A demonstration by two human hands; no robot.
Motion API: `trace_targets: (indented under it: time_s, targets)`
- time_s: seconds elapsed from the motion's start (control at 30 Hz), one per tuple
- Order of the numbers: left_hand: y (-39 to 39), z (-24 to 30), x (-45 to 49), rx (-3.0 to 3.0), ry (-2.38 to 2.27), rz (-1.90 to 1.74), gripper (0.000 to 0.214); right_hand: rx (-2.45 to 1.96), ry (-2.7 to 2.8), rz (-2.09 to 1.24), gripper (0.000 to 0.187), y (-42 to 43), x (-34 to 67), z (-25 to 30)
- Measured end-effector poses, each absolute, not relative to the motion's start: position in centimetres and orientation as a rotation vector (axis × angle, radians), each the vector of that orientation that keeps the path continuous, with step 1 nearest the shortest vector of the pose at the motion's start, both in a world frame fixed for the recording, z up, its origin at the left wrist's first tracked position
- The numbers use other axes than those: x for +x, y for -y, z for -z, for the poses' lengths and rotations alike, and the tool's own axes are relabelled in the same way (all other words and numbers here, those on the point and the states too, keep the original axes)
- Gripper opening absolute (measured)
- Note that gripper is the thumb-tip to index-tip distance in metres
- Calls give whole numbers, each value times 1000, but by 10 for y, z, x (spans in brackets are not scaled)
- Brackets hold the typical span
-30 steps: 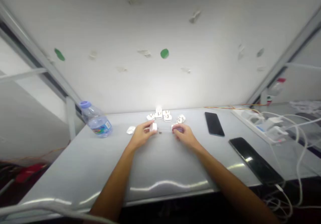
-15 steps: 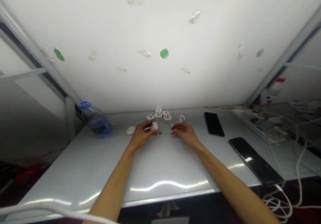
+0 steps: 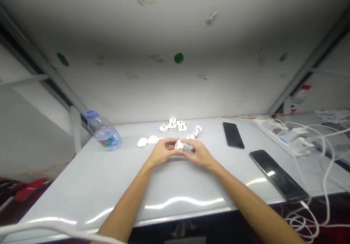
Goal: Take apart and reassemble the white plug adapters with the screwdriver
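A small white plug piece (image 3: 179, 145) is held between my two hands, just above the grey tabletop. The fingers and thumb of my left hand (image 3: 164, 151) close on its left side. From the right, my right hand (image 3: 198, 153) pinches the same piece with its fingertips. Several white plugs with metal pins (image 3: 172, 125) stand behind my hands, and a few more plugs (image 3: 196, 130) sit close behind my right hand. Flat white covers (image 3: 142, 142) lie to the left of my left hand.
A blue-capped water bottle (image 3: 106, 134) leans at the back left. On the right lie a dark phone (image 3: 233, 135), a larger phone (image 3: 279, 175) with a white cable, and a white power strip (image 3: 287, 138) with adapters. A white cable (image 3: 54, 228) crosses the front left.
My left hand has moved right and my right hand has come in to meet it at the white plug piece. A thin rod near my right hand no longer shows.
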State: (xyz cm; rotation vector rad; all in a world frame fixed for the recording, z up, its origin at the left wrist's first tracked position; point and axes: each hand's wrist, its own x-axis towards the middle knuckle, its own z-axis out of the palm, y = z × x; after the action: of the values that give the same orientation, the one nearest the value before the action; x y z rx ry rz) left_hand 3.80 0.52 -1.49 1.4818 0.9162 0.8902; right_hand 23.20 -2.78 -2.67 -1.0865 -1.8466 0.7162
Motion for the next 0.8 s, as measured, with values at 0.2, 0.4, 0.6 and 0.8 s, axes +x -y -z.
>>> trace_targets:
  time_s: [0.2,0.4,0.6,0.8]
  targets:
    - [-6,13,36,1567,-914,-877,52,-1132,1794,-725,38,26,232,27]
    - [-18,17,22,1849,-1322,-987,38,-1103,1921,-543,36,22,238,31]
    - [-16,18,10,1955,-1610,-1031,40,-1249,1948,-428,33,17,242,41]
    - [-2,18,-6,2119,-1699,-934,40,-1337,1964,-389,36,13,247,47]
